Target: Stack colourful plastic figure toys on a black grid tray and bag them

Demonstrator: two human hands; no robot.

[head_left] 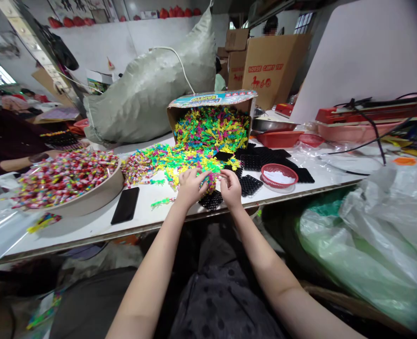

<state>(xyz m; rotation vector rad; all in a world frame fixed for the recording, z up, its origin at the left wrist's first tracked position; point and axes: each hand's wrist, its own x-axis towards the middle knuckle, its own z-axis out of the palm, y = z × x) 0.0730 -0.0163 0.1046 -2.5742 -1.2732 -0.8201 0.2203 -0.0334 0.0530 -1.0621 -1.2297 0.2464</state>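
Small bright plastic figures [180, 162] in yellow, green, pink and blue are heaped on the white table, spilling from an open cardboard box [173, 117]. At the near edge of the heap, my left hand [191, 186] curls its thumb and fingers around a few figures. Just to its right is my right hand [231, 189], thumb and fingers bent together beside the figures. Whatever it pinches is too small to make out. Beneath and between the hands lies a black perforated tray [211, 201]. One loose green figure [161, 202] rests left of my left hand.
On the left stand a wide tub [105, 193] of wrapped candies and a black phone [125, 205]. Right of my hands are more black trays [250, 186] and a red basket [279, 175] holding something white. A large grey sack [141, 94] leans behind. A person's arm [17, 163] shows at far left.
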